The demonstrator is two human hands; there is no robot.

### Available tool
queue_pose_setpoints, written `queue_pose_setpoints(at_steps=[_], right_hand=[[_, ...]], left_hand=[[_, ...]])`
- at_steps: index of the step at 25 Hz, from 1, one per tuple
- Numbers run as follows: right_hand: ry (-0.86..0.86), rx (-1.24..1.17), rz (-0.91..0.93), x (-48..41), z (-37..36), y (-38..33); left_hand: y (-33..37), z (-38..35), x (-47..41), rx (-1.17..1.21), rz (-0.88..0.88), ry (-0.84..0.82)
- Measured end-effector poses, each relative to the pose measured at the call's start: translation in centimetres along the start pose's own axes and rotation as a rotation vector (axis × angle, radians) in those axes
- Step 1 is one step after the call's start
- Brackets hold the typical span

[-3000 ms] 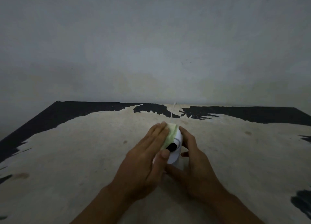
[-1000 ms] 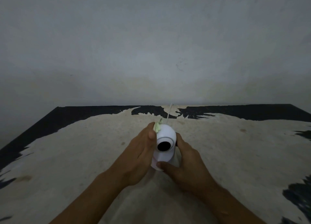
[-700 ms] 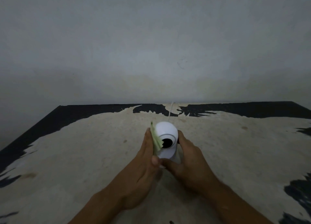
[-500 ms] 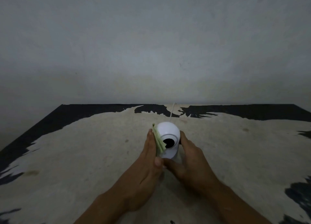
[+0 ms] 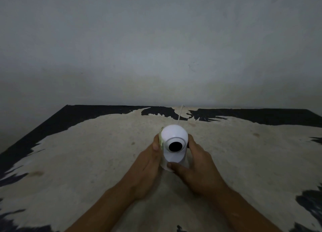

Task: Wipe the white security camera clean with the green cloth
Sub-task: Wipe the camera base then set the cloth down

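Note:
The white security camera stands upright on the worn table, its round head and black lens facing me. My left hand presses the folded green cloth flat against the camera's left side; only a thin pale-green edge of the cloth shows between my fingers and the head. My right hand grips the camera from the right, thumb across the front of its base and fingers behind the head. A thin white cable runs from behind the camera toward the wall.
The table is black with most of its paint worn down to beige. Its far edge meets a plain grey wall. The left edge slants toward me.
The cloth has slid from the camera's front-left to its left side, so less of it shows. The lens now faces me squarely. My right hand keeps its hold.

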State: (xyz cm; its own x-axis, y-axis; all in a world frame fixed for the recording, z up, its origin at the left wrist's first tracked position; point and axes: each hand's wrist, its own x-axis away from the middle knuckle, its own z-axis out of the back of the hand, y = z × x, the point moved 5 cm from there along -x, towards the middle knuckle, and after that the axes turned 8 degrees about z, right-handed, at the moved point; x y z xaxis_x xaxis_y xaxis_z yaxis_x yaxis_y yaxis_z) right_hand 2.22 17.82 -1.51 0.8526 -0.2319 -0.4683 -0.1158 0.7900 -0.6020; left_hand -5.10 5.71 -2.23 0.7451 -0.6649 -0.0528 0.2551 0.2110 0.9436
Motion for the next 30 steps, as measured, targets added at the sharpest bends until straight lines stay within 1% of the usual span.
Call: queue_pose_setpoints(at_steps=[1,2,4,7,11,14,18,19,21,23,24,28,30], right_hand=[[0.001,-0.005,0.002,0.0,0.0,0.0],[0.006,-0.009,0.003,0.0,0.1,0.1],[0.004,-0.015,0.008,0.1,0.2,0.1],[-0.008,-0.005,0.001,0.0,0.1,0.2],[-0.008,0.010,0.000,0.0,-0.2,0.6],[0.003,0.015,-0.001,0.0,-0.3,0.8],[0.013,0.013,0.018,0.0,-0.2,0.5],[0.023,0.012,0.027,0.0,-0.1,0.4],[0.031,0.006,0.035,0.1,-0.1,0.4],[0.024,-0.002,0.028,0.1,-0.2,0.5],[0.021,0.000,0.025,0.1,-0.2,0.5],[0.018,0.003,0.018,0.2,-0.2,0.5],[0.003,-0.007,0.015,0.3,0.1,0.1]], left_hand=[[0.6,0.5,0.3,0.030,-0.014,0.039],[2.3,0.8,0.9,-0.008,-0.067,0.051],[4.9,1.0,0.1,-0.093,-0.160,0.014],[6.4,1.7,-1.3,-0.098,-0.184,-0.012],[5.3,1.5,-2.8,-0.040,-0.002,-0.069],[4.8,1.7,-1.8,-0.033,-0.001,-0.056],[3.7,1.5,0.5,-0.093,-0.077,0.053],[3.6,1.3,1.0,-0.141,-0.105,0.077],[3.2,1.3,1.7,-0.258,-0.153,0.170],[3.0,1.6,2.3,-0.294,-0.198,0.270],[2.9,1.7,2.6,-0.311,-0.212,0.295],[2.5,1.7,3.9,-0.354,-0.183,0.309],[2.6,1.9,4.7,-0.291,-0.139,0.303]])
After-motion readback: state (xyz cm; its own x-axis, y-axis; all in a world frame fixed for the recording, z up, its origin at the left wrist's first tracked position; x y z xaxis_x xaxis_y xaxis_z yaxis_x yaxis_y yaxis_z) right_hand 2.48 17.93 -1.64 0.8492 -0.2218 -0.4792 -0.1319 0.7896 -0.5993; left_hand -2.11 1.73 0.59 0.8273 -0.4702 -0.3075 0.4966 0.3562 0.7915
